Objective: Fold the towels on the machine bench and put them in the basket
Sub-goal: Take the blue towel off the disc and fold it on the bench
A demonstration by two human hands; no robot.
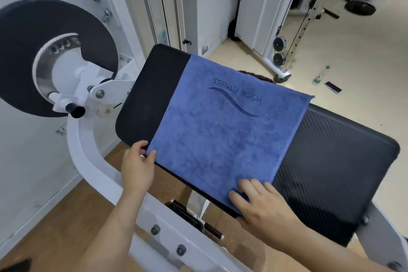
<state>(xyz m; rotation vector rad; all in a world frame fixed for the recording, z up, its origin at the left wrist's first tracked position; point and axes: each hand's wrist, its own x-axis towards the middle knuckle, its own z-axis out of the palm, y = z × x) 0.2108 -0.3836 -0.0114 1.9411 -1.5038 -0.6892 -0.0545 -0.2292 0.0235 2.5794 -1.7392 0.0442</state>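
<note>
One blue towel point(220, 134), stamped YOGA FITNESS, lies flat across the black padded machine bench point(145, 104), frame centre; left hand point(136, 168) at 7 o'clock pinches its near-left corner, thumb on top; right hand point(262, 203) at 5 o'clock rests flat on the near-right corner, fingers straight, slightly spread; plastic bottle point(320, 76) and phone point(333, 87) on floor at 2 o'clock.

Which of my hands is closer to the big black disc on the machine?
Left. The left hand pinches a near corner of the blue towel, on the side toward the black disc; the right hand rests on the other near corner, farther away.
</note>
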